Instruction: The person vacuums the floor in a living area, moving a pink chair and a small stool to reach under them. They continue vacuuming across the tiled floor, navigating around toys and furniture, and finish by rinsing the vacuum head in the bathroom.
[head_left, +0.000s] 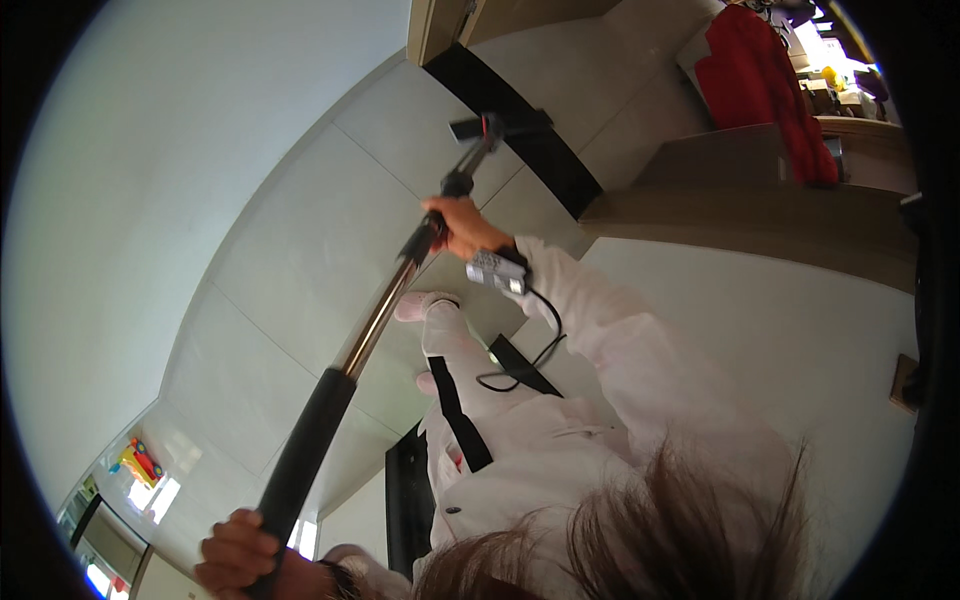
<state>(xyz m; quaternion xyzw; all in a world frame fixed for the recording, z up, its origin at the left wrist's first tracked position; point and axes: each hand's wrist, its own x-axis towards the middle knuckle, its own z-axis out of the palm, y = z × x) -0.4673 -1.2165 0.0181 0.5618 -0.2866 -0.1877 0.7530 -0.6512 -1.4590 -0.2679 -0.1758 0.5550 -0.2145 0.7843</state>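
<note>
Both of my hands are on a long telescopic pole (375, 319) with a metallic tube and black grips. My left hand (244, 551) wraps the thick black handle at the pole's lower left end. Farther along, my right hand (465, 225) grips the pole near a black joint. The pole ends in a wide, flat black head (466, 130), like that of a floor mop or squeegee; its exact kind cannot be told. This head lies over the tiled floor (300, 247) and partly overlaps a black threshold strip (555, 161).
A white wall (187, 135) curves along the left, meeting a door frame (431, 30). At right, a red cloth (750, 75) hangs over furniture beside a wooden cabinet base (720, 210). A colourful toy (141, 463) sits lower left. A black cable (559, 322) loops from my right wrist.
</note>
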